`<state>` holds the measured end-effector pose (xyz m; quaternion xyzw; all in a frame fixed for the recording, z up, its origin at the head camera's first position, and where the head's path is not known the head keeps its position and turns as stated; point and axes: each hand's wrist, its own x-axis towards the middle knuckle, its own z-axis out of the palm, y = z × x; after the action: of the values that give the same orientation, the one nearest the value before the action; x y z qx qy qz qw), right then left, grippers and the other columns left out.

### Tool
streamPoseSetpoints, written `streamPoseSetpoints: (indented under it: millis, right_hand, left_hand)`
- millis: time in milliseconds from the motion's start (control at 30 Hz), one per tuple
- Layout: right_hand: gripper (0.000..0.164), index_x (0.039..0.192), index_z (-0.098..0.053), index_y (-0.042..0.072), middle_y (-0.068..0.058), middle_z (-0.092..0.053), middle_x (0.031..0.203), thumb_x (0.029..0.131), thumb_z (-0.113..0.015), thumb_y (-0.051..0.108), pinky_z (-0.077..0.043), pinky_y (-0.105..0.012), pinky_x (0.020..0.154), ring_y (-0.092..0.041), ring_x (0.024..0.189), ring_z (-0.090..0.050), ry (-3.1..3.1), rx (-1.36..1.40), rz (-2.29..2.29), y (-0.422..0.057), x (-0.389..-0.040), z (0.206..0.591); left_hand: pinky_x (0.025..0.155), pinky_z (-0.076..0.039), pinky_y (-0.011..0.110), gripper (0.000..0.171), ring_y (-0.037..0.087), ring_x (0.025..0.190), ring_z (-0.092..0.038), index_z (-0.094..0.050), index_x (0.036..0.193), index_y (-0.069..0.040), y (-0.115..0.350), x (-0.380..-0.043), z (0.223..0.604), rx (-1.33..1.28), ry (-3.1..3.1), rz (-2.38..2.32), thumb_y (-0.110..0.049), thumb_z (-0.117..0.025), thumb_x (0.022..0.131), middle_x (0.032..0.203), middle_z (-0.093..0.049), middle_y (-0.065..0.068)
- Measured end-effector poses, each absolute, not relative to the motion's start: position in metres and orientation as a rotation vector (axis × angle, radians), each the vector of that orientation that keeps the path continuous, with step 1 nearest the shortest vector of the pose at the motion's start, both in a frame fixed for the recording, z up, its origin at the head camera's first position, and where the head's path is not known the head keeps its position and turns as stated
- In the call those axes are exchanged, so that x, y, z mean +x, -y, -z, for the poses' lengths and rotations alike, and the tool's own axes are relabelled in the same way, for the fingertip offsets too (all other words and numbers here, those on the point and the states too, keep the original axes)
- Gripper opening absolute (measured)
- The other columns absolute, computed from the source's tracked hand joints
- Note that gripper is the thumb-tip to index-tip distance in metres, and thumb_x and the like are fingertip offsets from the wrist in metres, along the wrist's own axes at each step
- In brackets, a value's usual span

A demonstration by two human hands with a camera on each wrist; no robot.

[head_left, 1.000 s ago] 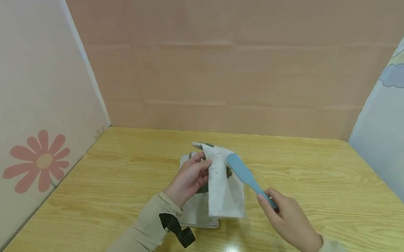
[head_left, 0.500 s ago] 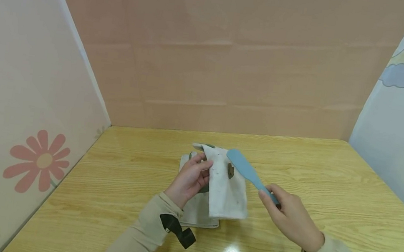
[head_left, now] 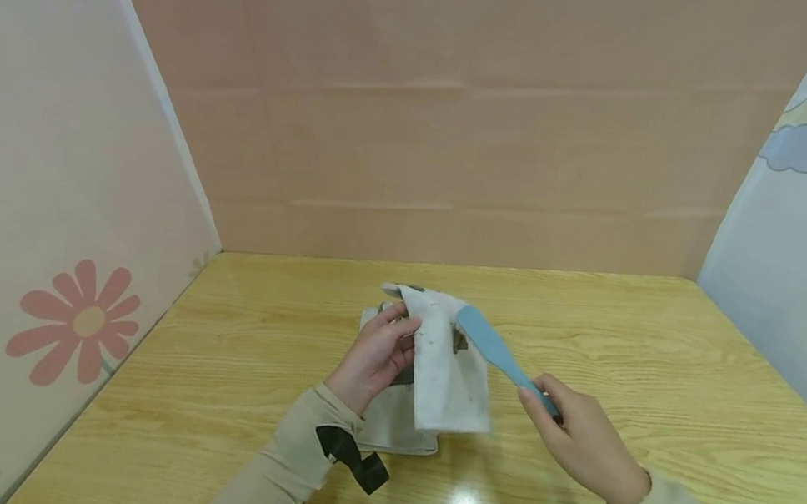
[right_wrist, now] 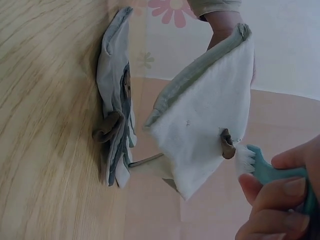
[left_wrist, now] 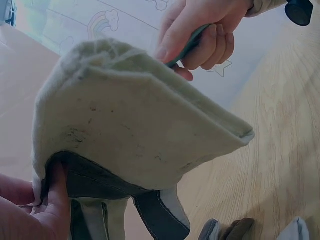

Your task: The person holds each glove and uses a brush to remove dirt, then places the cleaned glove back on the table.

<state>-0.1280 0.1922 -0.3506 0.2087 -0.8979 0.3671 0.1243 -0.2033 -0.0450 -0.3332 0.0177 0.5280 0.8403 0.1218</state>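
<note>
My left hand pinches an off-white canvas work glove and holds it above the table. In the left wrist view its cuff is uppermost, smudged with dark specks, with dark grey patches below. My right hand grips a blue-handled brush. White bristles touch the glove beside a small brown tab in the right wrist view. Under the held glove, a second matching glove lies on the table, partly hidden.
The wood-grain table has a pinkish-brown panel behind it. Printed side walls stand left and right, one with a red flower. Each sleeve carries a black wrist mount, such as the left one.
The brush has shifted slightly up and then back down against the glove. The glove's hanging end has swung a little right and back. My left hand keeps its hold.
</note>
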Motion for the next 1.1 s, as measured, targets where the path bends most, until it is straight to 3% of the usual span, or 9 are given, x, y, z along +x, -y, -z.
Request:
streamPoseSetpoints:
  millis: [733,1100]
  right_hand:
    - [0.020,0.081,-0.053,0.013,0.013,-0.026,0.052,0.098,-0.047,0.020,-0.026,-0.018,0.039,0.004,0.042,-0.018,2.664,0.588,-1.051,-0.1987,-0.1276,0.3508]
    - [0.020,0.084,-0.055,0.012,0.013,-0.025,0.051,0.099,-0.047,0.022,-0.025,-0.018,0.038,0.002,0.041,-0.017,2.745,0.566,-1.043,-0.2028,-0.1271,0.3552]
  left_hand:
    - [0.062,-0.047,0.015,0.039,0.001,0.067,-0.060,-0.040,0.134,0.000,0.0450,-0.2044,0.3315,0.001,-1.529,-2.472,-0.004,-0.043,0.096,0.082,-0.061,-0.007]
    - [0.064,-0.047,0.016,0.038,0.001,0.071,-0.060,-0.041,0.133,0.000,0.0459,-0.2055,0.3316,-0.017,-1.490,-2.510,-0.003,-0.042,0.095,0.090,-0.059,-0.006]
